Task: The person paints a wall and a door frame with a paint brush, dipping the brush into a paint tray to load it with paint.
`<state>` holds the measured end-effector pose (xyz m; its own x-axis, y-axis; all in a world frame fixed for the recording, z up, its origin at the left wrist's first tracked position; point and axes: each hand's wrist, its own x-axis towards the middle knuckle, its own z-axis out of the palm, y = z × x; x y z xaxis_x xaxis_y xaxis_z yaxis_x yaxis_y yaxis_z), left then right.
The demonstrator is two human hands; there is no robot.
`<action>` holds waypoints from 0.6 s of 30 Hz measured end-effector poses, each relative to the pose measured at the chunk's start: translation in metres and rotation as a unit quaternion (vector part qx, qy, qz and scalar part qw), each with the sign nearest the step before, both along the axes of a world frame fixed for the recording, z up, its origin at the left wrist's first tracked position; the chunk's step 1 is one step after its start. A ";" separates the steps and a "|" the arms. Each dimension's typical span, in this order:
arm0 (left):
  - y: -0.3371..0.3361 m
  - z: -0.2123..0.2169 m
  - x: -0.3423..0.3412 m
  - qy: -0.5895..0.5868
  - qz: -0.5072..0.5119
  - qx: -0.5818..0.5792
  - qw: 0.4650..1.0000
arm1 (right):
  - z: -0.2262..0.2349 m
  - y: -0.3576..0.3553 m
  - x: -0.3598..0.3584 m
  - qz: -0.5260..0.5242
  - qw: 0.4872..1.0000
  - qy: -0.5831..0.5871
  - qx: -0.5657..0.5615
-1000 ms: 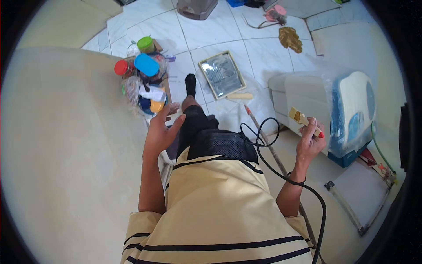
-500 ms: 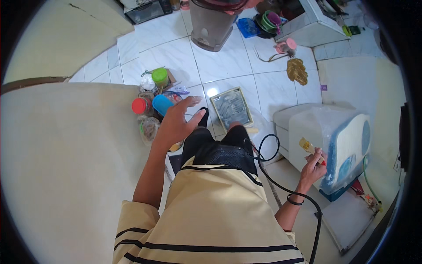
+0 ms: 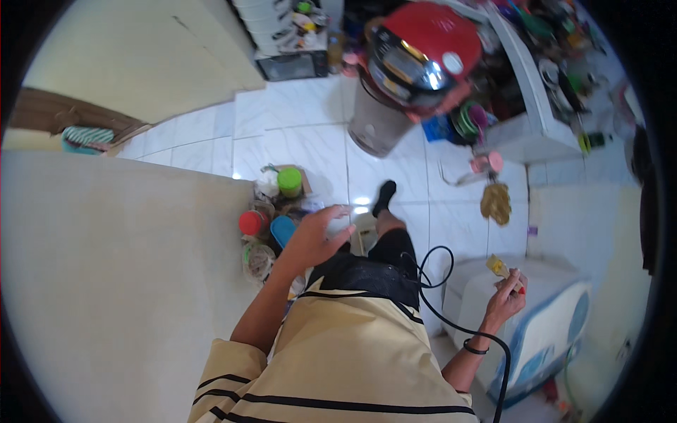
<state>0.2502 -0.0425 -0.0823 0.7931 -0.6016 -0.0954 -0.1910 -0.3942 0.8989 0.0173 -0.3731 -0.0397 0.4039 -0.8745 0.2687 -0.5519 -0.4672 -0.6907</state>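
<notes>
My right hand (image 3: pixel 506 296) is closed round the handle of a paintbrush (image 3: pixel 498 266). Its yellowish bristles point up and left, and a red handle end shows past my fingers. The brush is above the top of a white and blue washing machine (image 3: pixel 557 331). My left hand (image 3: pixel 317 236) hangs in the air with nothing in it, fingers stretched and thumb apart. Beyond it on the floor is a cluster of containers, among them a jar with a green lid (image 3: pixel 289 181) and one with a red lid (image 3: pixel 250 223). Between my legs, mostly hidden, shows a pale paint tray (image 3: pixel 362 240).
A red rice cooker (image 3: pixel 434 46) stands on a grey bin (image 3: pixel 379 125) ahead. A brown cloth (image 3: pixel 496 204) lies on the tiled floor (image 3: pixel 384 166) near the right wall. A white wall (image 3: pixel 134 275) fills the left. A black cable (image 3: pixel 462 323) loops past my waist.
My view has tilted up, bringing the rice cooker and shelves into sight. One foot has stepped forward past the paint tray, now mostly hidden. Both hands keep their poses, the brush still held.
</notes>
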 end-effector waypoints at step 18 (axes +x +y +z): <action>-0.153 0.030 0.149 0.052 0.151 -0.011 0.987 | -0.033 -0.259 0.264 0.176 0.983 0.024 -0.049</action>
